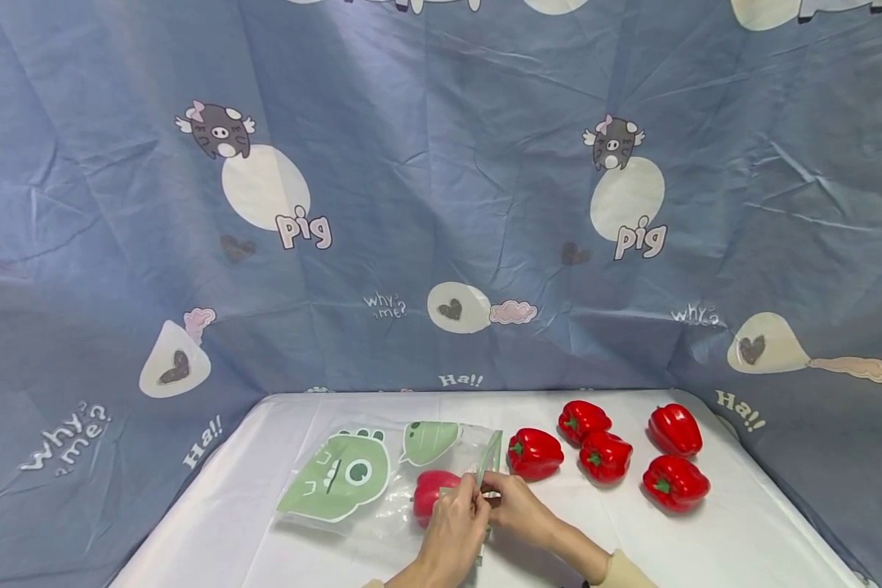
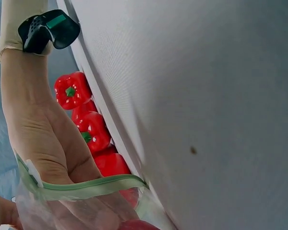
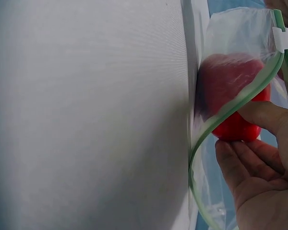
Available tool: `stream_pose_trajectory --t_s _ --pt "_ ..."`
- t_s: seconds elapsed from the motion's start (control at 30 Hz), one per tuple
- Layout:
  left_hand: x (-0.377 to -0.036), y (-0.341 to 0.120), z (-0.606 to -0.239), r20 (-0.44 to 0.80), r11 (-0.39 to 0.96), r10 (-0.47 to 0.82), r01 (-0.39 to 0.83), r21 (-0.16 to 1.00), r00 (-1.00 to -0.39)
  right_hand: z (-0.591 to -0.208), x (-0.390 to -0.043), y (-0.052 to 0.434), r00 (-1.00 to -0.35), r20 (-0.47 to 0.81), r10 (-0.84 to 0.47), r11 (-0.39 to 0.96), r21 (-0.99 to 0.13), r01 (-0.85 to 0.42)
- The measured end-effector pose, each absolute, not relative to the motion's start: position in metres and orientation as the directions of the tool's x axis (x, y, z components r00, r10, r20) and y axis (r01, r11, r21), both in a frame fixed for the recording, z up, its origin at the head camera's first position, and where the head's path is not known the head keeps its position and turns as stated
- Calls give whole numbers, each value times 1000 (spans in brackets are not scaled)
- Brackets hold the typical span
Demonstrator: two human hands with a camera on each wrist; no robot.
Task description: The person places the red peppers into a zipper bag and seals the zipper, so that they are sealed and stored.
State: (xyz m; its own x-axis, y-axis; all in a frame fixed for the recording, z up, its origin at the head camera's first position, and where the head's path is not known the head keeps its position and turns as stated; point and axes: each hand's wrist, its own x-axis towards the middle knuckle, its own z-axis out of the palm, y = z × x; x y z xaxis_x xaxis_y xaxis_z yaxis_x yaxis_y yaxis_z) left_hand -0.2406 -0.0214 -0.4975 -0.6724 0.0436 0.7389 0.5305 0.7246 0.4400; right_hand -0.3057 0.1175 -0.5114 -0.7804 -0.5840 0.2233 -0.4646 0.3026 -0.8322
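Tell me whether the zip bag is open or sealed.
Open. The zip bag's green zipper rim gapes in a loop, and a red pepper sits inside; both hands hold the mouth.

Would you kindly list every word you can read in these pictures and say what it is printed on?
"pig": twice on the blue cloth behind the table.
"why me?": three times on the cloth, small.
"Ha!!": three times on the cloth, along the table's far edge and corners.
Bag: a green cartoon print, no readable words.
Peppers: no text.

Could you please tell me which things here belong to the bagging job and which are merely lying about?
In the job:
zip bag
pepper in the bag
left hand
right hand
five loose red peppers

Lying about:
white tablecloth
blue pig-print backdrop
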Motion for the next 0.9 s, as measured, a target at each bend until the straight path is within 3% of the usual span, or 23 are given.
stream_pose_trajectory --t_s 0.47,0.9 --pt "-241 -22 -497 696 728 48 502 467 -717 -516 -310 112 -778 223 -587 327 -815 -479" --pt "-241 -23 -495 703 716 38 510 477 -710 -512 -310 111 -793 171 -584 377 -808 -452"
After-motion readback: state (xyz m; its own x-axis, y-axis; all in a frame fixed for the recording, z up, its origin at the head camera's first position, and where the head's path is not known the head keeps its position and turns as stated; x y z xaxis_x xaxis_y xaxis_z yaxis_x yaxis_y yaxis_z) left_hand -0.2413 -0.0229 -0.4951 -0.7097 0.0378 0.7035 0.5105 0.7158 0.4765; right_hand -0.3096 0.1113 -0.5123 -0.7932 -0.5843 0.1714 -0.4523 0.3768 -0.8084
